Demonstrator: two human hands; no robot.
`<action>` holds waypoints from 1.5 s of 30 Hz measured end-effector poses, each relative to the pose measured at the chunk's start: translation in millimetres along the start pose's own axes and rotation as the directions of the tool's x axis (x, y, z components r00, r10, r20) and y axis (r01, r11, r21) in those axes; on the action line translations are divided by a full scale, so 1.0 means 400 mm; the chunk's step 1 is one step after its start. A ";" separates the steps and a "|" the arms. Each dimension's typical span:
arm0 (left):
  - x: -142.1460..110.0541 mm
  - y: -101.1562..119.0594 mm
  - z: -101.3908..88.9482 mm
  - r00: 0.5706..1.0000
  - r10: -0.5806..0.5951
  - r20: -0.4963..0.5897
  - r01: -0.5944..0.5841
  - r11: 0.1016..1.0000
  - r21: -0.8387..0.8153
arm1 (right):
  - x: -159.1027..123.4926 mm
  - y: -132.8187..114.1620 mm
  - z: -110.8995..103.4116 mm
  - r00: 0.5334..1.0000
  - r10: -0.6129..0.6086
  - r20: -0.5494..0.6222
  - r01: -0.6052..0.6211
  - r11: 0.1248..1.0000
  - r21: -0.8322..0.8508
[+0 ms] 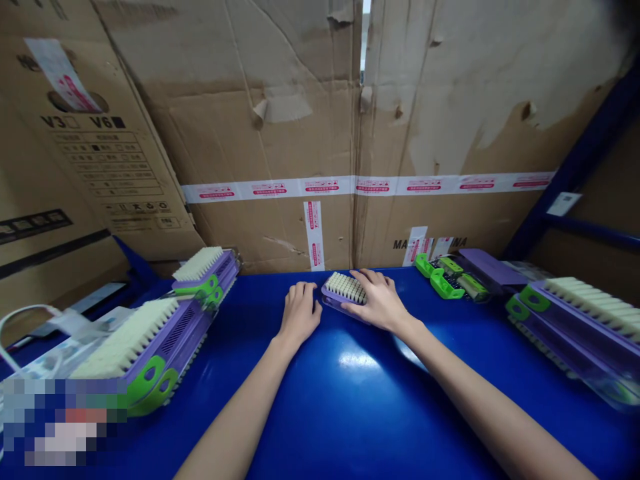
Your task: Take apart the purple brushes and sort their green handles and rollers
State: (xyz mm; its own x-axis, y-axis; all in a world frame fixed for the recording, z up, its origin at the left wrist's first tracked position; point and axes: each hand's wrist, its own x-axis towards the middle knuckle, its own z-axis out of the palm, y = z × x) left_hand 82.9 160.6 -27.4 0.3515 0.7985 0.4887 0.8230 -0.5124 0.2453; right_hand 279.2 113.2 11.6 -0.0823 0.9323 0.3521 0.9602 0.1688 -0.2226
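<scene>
A small purple block (345, 287) with rows of cream tufts on top, like a brush, lies near the back edge of the blue surface. My right hand (377, 298) is closed around its right end, fingers over the far side and thumb along the near side. Just left of the block, my left hand (300, 310) rests on the surface with bent fingers. A gap shows between its thumb and forefinger, and no object is visible in it. The underside of the block is hidden.
Larger purple-and-green tufted blocks (165, 333) stand at the left, beside a white cable (25, 310). Another tufted block (575, 327) is at the right. An opened green-and-purple piece (453, 277) lies at the back right. Cardboard (270, 147) walls the back; a blue post (575, 173) rises right.
</scene>
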 end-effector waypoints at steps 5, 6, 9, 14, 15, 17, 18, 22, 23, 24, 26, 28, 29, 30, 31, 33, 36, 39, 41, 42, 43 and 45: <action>-0.007 -0.010 0.013 0.993 -0.044 0.108 0.036 0.996 0.076 | 0.009 -0.018 0.006 0.994 -0.013 0.109 0.017 0.999 -0.039; -0.007 -0.010 0.012 0.993 -0.039 0.112 0.030 0.996 0.082 | 0.006 -0.019 0.007 0.995 -0.009 0.097 0.014 0.999 -0.050; -0.006 -0.006 0.009 0.991 -0.038 0.126 0.027 0.995 0.092 | -0.010 -0.019 0.007 0.999 0.005 0.051 -0.001 0.997 -0.074; -0.004 -0.002 0.006 0.989 -0.035 0.141 0.020 0.994 0.110 | -0.037 -0.016 -0.001 0.999 -0.011 0.038 0.014 0.997 -0.080; -0.005 -0.002 0.006 0.990 -0.032 0.138 0.016 0.993 0.116 | -0.040 -0.015 -0.002 0.999 -0.012 0.040 0.015 0.997 -0.078; -0.005 -0.002 0.006 0.991 -0.025 0.131 0.008 0.991 0.132 | -0.044 -0.013 -0.004 0.999 -0.013 0.041 0.017 0.997 -0.076; -0.005 -0.002 0.007 0.992 -0.022 0.127 0.004 0.990 0.139 | -0.045 -0.012 -0.004 0.999 -0.014 0.040 0.017 0.997 -0.076; -0.005 -0.003 0.010 0.994 -0.009 0.113 -0.008 0.988 0.154 | -0.046 -0.008 -0.002 0.999 -0.016 0.040 0.019 0.997 -0.072; -0.005 -0.003 0.011 0.994 -0.007 0.112 -0.010 0.988 0.154 | -0.045 -0.008 -0.002 0.999 -0.015 0.041 0.018 0.997 -0.071; -0.005 -0.003 0.011 0.994 -0.005 0.111 -0.012 0.988 0.155 | -0.045 -0.008 -0.001 0.999 -0.014 0.042 0.017 0.997 -0.071; -0.004 -0.003 0.012 0.994 -0.004 0.111 -0.014 0.987 0.157 | -0.045 -0.008 0.001 0.999 -0.013 0.041 0.016 0.997 -0.072; -0.003 -0.003 0.011 0.993 -0.006 0.116 -0.013 0.987 0.160 | -0.045 -0.008 0.003 0.999 -0.013 0.037 0.015 0.997 -0.073; -0.003 -0.002 0.011 0.993 -0.008 0.122 -0.012 0.987 0.161 | -0.046 -0.008 0.003 0.999 -0.012 0.036 0.015 0.997 -0.074; -0.003 -0.002 0.010 0.992 -0.011 0.128 -0.010 0.987 0.162 | -0.046 -0.008 0.004 0.999 -0.012 0.036 0.015 0.997 -0.073; -0.003 -0.001 0.009 0.991 -0.011 0.135 -0.011 0.986 0.164 | -0.046 -0.008 0.003 0.999 -0.011 0.037 0.013 0.997 -0.071; -0.002 0.000 0.008 0.990 -0.010 0.141 -0.014 0.986 0.167 | -0.047 -0.008 0.002 0.999 -0.005 0.042 0.008 0.998 -0.065; -0.003 0.000 0.009 0.992 -0.006 0.129 -0.017 0.984 0.176 | -0.048 -0.006 -0.006 0.999 -0.011 0.048 0.014 0.998 -0.066; -0.003 -0.002 0.012 0.993 -0.004 0.119 -0.017 0.984 0.179 | -0.052 -0.002 -0.014 0.997 -0.018 0.077 0.024 0.996 -0.086; -0.002 -0.002 0.013 0.992 -0.009 0.130 -0.015 0.984 0.178 | -0.055 0.001 -0.018 0.994 -0.011 0.105 0.021 0.996 -0.090; -0.002 -0.001 0.012 0.990 -0.014 0.141 -0.012 0.984 0.177 | -0.056 0.002 -0.019 0.993 -0.012 0.119 0.023 0.996 -0.087; -0.001 0.000 0.010 0.988 -0.021 0.155 -0.006 0.985 0.175 | -0.057 0.003 -0.019 0.992 -0.015 0.129 0.026 0.996 -0.081; 0.001 0.003 0.005 0.981 -0.041 0.187 0.009 0.985 0.171 | -0.057 0.005 -0.020 0.989 -0.025 0.142 0.035 0.997 -0.071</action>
State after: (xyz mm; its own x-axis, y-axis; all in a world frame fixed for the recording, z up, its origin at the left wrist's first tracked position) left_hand 84.8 161.1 -28.8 0.3948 0.8639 0.3127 0.8902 -0.4439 0.1023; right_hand 284.9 89.6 10.2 -0.1432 0.9639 0.2244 0.9732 0.1784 -0.1449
